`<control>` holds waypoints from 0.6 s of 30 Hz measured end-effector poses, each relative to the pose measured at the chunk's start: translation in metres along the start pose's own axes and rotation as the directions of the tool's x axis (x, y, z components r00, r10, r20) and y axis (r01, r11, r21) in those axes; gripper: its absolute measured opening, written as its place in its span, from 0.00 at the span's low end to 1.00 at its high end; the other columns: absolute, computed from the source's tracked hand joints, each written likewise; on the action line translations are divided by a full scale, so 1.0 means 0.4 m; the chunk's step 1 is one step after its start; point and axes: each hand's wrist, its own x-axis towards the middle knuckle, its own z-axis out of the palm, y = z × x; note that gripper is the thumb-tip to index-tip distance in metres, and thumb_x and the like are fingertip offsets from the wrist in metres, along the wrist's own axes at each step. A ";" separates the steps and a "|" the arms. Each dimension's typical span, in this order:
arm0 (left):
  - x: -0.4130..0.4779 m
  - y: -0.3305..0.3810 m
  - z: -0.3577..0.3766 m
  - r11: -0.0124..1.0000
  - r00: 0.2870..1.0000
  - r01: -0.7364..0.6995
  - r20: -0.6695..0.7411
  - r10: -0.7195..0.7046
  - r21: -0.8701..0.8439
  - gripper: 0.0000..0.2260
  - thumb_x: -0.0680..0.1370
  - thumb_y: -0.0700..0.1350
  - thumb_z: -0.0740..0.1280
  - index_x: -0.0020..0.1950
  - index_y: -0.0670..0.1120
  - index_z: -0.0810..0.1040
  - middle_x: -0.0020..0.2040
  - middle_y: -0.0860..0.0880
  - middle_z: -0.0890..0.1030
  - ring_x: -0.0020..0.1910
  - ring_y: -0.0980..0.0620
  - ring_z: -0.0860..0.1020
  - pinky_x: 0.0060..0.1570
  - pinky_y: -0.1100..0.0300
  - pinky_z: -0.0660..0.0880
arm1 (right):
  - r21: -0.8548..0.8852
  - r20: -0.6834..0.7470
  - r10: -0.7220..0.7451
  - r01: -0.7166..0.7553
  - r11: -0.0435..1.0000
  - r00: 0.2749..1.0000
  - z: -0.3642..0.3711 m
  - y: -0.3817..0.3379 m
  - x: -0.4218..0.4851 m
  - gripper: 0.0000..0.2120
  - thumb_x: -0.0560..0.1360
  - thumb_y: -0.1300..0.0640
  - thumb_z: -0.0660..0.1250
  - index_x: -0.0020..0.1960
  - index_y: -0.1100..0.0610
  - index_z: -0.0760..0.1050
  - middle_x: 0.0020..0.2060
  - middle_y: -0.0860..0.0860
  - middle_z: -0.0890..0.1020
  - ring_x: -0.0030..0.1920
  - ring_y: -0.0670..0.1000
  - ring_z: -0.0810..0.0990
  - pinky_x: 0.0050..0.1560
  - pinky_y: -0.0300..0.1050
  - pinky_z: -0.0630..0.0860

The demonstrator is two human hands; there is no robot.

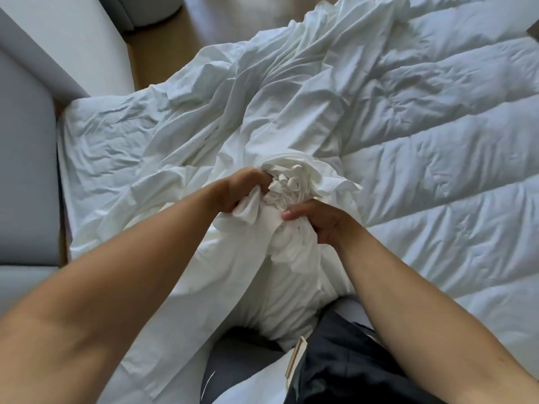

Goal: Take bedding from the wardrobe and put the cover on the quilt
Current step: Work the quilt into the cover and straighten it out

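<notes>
- Head view: the left hand and right hand meet at centre, each with its fingers curled tight round a gathered wad of the white cover.
- Judged purpose: bunching shortens the cover, so that a corner or the opening can be reached and fed over the quilt.
- The quilt, channel-stitched, lies spread at right, bare and partly overlapped by the crumpled cover.
- The cover is the only container here; whether any quilt sits inside the wad cannot be told.
- A grey upholstered surface borders the bedding at left.
</notes>
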 end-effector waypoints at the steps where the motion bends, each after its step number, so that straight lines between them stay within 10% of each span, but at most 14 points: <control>1: -0.002 0.006 0.000 1.000 1.000 0.011 -0.005 -0.011 0.014 0.21 0.63 0.43 0.63 0.56 0.40 0.74 0.50 0.37 0.73 0.48 0.39 0.72 0.51 0.46 0.68 | 0.025 0.012 -0.008 0.008 1.000 1.000 -0.002 0.001 -0.004 0.13 0.68 0.66 0.67 0.52 0.61 0.83 0.46 0.57 0.86 0.45 0.55 0.86 0.47 0.50 0.84; 5: -0.001 0.025 -0.004 0.999 0.999 0.050 0.007 -0.050 0.009 0.15 0.70 0.42 0.63 0.56 0.39 0.75 0.50 0.35 0.74 0.48 0.38 0.74 0.52 0.46 0.70 | -0.046 0.034 -0.063 0.064 0.997 0.997 0.000 -0.025 -0.016 0.16 0.68 0.69 0.67 0.52 0.58 0.86 0.48 0.58 0.86 0.48 0.57 0.86 0.47 0.51 0.83; 10: -0.009 0.053 -0.056 0.949 0.945 0.228 0.187 -0.270 0.218 0.14 0.67 0.49 0.74 0.49 0.44 0.87 0.49 0.42 0.86 0.44 0.44 0.85 0.41 0.53 0.81 | -0.017 -0.261 -0.251 0.255 0.967 0.932 0.002 -0.063 0.019 0.23 0.62 0.63 0.66 0.57 0.64 0.81 0.48 0.62 0.82 0.51 0.62 0.81 0.54 0.53 0.78; 18: -0.009 0.086 -0.069 0.801 0.855 0.279 0.242 -0.458 0.530 0.08 0.61 0.36 0.76 0.39 0.40 0.88 0.45 0.40 0.87 0.43 0.43 0.86 0.41 0.54 0.83 | 0.050 -0.223 -0.248 0.265 0.963 0.943 -0.011 -0.063 0.035 0.09 0.64 0.63 0.66 0.36 0.55 0.85 0.36 0.54 0.83 0.38 0.52 0.84 0.42 0.43 0.81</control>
